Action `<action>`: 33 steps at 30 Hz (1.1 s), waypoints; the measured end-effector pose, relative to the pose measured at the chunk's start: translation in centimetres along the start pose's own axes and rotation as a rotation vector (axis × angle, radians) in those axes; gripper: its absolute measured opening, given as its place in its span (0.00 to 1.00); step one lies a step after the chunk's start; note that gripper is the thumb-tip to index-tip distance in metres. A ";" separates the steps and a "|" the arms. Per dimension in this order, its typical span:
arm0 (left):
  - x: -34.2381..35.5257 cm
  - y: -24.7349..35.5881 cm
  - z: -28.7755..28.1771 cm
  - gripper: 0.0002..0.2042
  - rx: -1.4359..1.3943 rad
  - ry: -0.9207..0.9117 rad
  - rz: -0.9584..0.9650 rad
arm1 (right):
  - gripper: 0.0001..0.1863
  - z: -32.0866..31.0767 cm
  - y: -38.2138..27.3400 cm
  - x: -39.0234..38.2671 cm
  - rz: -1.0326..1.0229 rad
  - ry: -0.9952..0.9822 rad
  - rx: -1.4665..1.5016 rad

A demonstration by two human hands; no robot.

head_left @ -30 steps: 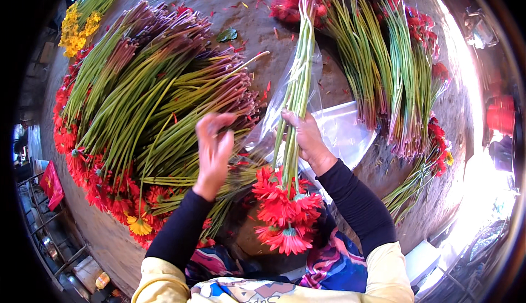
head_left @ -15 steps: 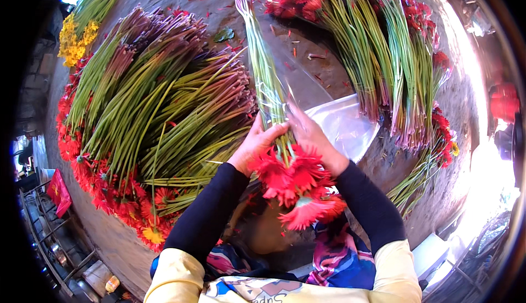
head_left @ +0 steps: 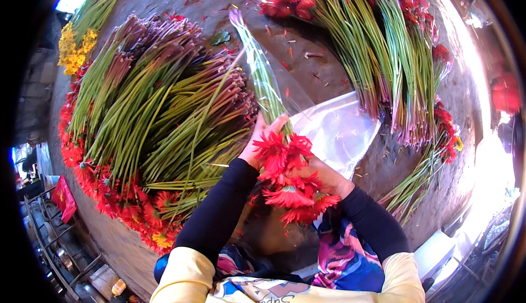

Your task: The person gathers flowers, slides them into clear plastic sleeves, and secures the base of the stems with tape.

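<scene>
A bunch of red gerberas (head_left: 293,193) points its blooms toward me, its green stems (head_left: 262,78) running away in a clear plastic sleeve. My left hand (head_left: 257,141) is closed around the stems just beyond the blooms, thumb across the top. At the right side of the blooms, my right hand (head_left: 329,178) touches the flower heads; its fingertips are hidden among the petals. Beside the bunch, clear plastic sheeting (head_left: 342,133) lies flat on the ground.
To the left spreads a large heap of gerbera stems (head_left: 159,105), red blooms (head_left: 120,204) along its outer edge. Several bunches (head_left: 378,51) lie at the far right, with loose stems (head_left: 413,188) nearer. Yellow flowers (head_left: 76,48) sit far left; a metal rack (head_left: 57,237) stands near left.
My right hand has moved from beside the stems down to the flower heads. The bunch has shifted slightly, and my left hand still grips its stems.
</scene>
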State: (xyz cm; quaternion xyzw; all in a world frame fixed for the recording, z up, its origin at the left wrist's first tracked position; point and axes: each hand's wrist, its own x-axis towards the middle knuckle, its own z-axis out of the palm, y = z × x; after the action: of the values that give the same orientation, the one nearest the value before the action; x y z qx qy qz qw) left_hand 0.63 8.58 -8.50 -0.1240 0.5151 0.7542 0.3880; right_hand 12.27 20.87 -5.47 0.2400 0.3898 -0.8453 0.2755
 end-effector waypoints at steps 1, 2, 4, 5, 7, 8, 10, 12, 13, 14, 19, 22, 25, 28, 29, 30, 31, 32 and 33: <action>0.3 0.4 0.2 0.25 0.121 -0.014 0.004 | 0.42 -0.9 0.7 -0.1 -0.042 -0.025 0.022; 0.7 0.3 -0.4 0.26 0.208 -0.017 0.041 | 0.42 -1.4 1.5 0.0 -0.078 -0.050 0.049; 1.5 0.1 -2.0 0.27 0.379 -0.025 0.111 | 0.40 -1.8 2.2 0.4 -0.178 -0.026 0.034; 1.3 -0.1 -2.4 0.28 0.341 0.033 0.202 | 0.38 -1.7 2.2 0.4 -0.204 -0.019 0.035; 0.8 -0.8 -3.5 0.26 0.409 0.102 0.386 | 0.35 -2.0 2.1 0.3 -0.205 -0.071 0.078; 0.4 -1.2 -3.9 0.26 0.479 0.109 0.522 | 0.33 -2.5 2.0 0.1 -0.180 -0.130 0.120; 0.2 -1.5 -4.0 0.16 0.582 0.083 0.637 | 0.31 -3.0 1.9 0.1 -0.151 -0.151 0.176; -0.1 -1.0 -4.3 0.11 0.940 0.099 0.686 | 0.29 -3.2 2.0 0.3 -0.143 -0.074 0.203; -0.8 -0.2 -3.3 0.06 0.920 0.046 0.711 | 0.29 -2.6 2.0 0.3 -0.203 -0.061 0.248; -1.0 -0.1 -3.6 0.07 0.910 -0.030 0.645 | 0.30 -2.4 1.7 0.5 -0.209 -0.046 0.217; -5.3 3.2 -4.4 0.10 0.285 -0.275 -0.026 | 0.32 -2.5 0.3 1.0 -0.276 -0.002 0.162; -7.8 5.7 -4.7 0.08 0.263 -0.396 0.054 | 0.37 -1.9 0.1 1.3 -0.383 0.058 0.034; -9.3 6.1 -2.4 0.07 0.571 -0.459 0.165 | 0.43 -1.6 1.4 2.8 -0.487 0.138 -0.204; -8.9 4.6 -3.1 0.14 1.007 -0.184 0.272 | 0.47 -1.6 2.0 3.5 -0.597 0.291 -0.362; -8.9 4.2 -3.6 0.19 1.180 -0.090 0.473 | 0.50 -0.5 1.1 2.8 -0.497 0.175 -0.057; -8.9 4.1 -4.0 0.24 1.345 0.010 0.678 | 0.51 -0.5 1.0 3.0 -0.513 0.189 -0.099; -8.6 3.8 -3.6 0.30 1.347 0.051 0.752 | 0.51 -0.9 1.1 3.1 -0.523 0.207 -0.142; -8.2 3.4 -3.0 0.31 1.406 0.104 0.844 | 0.51 -1.2 1.3 3.2 -0.532 0.224 -0.185; -7.8 3.2 -2.1 0.32 1.462 0.157 0.936 | 0.51 -1.2 1.6 3.3 -0.532 0.250 -0.193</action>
State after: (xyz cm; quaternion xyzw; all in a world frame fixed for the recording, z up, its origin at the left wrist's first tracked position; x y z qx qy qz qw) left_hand 3.10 2.62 -2.70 0.3289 0.8933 0.3058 -0.0161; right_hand 11.16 20.04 -9.09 0.2044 0.5483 -0.8107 0.0161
